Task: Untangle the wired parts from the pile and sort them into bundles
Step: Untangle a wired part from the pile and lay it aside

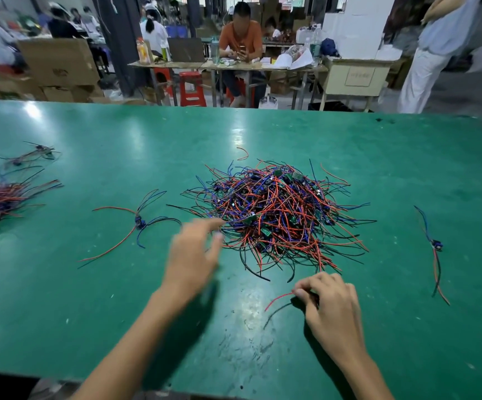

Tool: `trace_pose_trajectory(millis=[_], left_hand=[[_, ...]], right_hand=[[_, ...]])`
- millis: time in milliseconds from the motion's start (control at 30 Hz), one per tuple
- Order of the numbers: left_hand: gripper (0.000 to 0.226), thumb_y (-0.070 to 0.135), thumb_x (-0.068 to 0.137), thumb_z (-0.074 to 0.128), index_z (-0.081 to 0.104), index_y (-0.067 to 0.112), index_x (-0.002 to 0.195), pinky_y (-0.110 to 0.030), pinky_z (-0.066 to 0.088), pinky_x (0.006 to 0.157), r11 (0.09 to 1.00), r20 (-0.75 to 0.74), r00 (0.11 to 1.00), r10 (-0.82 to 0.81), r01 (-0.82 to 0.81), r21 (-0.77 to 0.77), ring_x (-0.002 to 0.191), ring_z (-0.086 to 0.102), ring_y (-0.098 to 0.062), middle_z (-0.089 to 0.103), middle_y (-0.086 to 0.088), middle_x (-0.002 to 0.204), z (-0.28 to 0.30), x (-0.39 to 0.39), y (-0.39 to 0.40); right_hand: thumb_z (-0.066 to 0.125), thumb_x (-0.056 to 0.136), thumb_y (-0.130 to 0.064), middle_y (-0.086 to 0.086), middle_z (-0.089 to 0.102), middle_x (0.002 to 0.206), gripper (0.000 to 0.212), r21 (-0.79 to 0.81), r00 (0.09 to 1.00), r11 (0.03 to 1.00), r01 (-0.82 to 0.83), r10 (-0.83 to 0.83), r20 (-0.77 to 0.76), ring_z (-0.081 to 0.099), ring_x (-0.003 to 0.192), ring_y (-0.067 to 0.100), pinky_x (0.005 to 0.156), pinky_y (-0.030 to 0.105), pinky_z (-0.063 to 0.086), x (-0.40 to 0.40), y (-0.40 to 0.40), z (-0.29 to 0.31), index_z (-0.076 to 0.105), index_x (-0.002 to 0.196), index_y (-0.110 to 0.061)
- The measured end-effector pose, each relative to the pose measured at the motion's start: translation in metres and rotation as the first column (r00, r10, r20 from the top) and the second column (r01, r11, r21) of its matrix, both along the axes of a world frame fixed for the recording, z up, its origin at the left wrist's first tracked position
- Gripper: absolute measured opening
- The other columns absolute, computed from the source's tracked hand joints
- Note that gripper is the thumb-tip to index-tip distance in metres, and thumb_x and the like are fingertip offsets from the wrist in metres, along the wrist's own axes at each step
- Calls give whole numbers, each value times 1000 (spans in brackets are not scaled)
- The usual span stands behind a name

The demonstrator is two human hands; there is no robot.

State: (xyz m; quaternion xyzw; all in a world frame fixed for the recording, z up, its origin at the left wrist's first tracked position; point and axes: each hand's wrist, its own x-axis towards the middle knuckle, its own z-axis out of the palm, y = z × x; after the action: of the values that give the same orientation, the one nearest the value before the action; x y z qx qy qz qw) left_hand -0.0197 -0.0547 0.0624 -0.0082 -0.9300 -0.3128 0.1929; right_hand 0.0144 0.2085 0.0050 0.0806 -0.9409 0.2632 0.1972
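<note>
Sorting a big wire tangle on the green table (378, 157)

Left hand (193, 255), blurry, fingers loose, reaches the pile (277, 215) mid-table. Right hand (329, 301) pinches a wired part (277, 298) just below it. Finished bundle (0, 202) sits far left.

Head-worn view, forward-down over table (378, 157)

Wire pile (274, 215) — left grip (193, 255) reaching, right grip (326, 301) pinching

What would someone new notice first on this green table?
Probably the big tangled pile of wired parts at the centre of the green table, with the left hand reaching into its near-left edge. Next, the right hand pinching wires nearer the front, and a sorted bundle far left.
</note>
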Motion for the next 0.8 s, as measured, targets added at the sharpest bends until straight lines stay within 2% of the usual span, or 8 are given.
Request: trace_pose_trajectory(millis=[67,167,300,400,467,600,733,800], left_hand=[[27,48,99,53,70,30,110,-31,48,81,956,173,948,-266,283,-81,89,60,-9,72,13,102,3,26,45],[23,39,101,53,68,23,97,-31,46,67,918,297,888,-352,390,-77,77,62,-13,73,7,83,-3,32,70],[20,25,101,58,73,17,91,-33,51,69,979,136,973,-187,174,105,69,61,-15,72,2,77,-3,2,33],[25,6,100,54,72,9,118,-37,47,92,976,-46,981,190,-184,114,101,65,-29,73,-14,110,-6,-32,-22],[43,2,99,49,57,12,140,-41,42,102,943,-1,943,332,-332,-17,121,57,-33,62,-16,135,-16,-50,-59],[52,32,108,34,31,11,156,-40,24,118,884,252,897,363,-246,-398,150,25,-24,27,-11,164,-53,-60,-104],[55,34,106,35,39,-1,148,-46,23,118,822,222,813,538,-448,-351,148,26,-31,34,-20,158,-59,-67,-120],[51,30,105,42,46,-2,144,-49,22,116,830,142,833,535,-486,-275,145,28,-34,36,-22,155,-50,-69,-108]], right_hand=[[82,84,-19,-16,65,85,15,-6,994,999,-42,41,-104,58,83,18,75,30,28,-4,-13,7,70,83,-29],[69,87,-28,-14,65,91,4,-32,965,994,-106,95,-245,56,87,17,77,27,28,-14,-26,19,71,91,-29],[65,92,-36,-16,67,109,21,-150,973,988,-44,8,-231,56,101,12,85,29,36,-15,-28,19,71,111,-28],[62,97,-25,-15,65,115,20,-182,996,983,-36,21,-83,57,108,15,91,29,37,-8,-23,5,67,116,-28],[66,96,-17,-17,64,115,25,-179,997,981,-76,75,-11,54,108,11,93,33,43,-6,-21,-1,67,118,-28],[66,95,-17,-18,64,112,22,-127,990,983,-130,137,43,55,107,6,95,33,48,-5,-23,1,69,115,-26],[67,94,-17,-18,65,109,20,-91,985,983,-162,166,36,57,104,7,90,29,48,-4,-26,3,70,112,-26],[68,94,-16,-18,65,107,19,-87,986,983,-160,164,32,57,102,6,88,28,48,-5,-27,4,71,110,-25]])
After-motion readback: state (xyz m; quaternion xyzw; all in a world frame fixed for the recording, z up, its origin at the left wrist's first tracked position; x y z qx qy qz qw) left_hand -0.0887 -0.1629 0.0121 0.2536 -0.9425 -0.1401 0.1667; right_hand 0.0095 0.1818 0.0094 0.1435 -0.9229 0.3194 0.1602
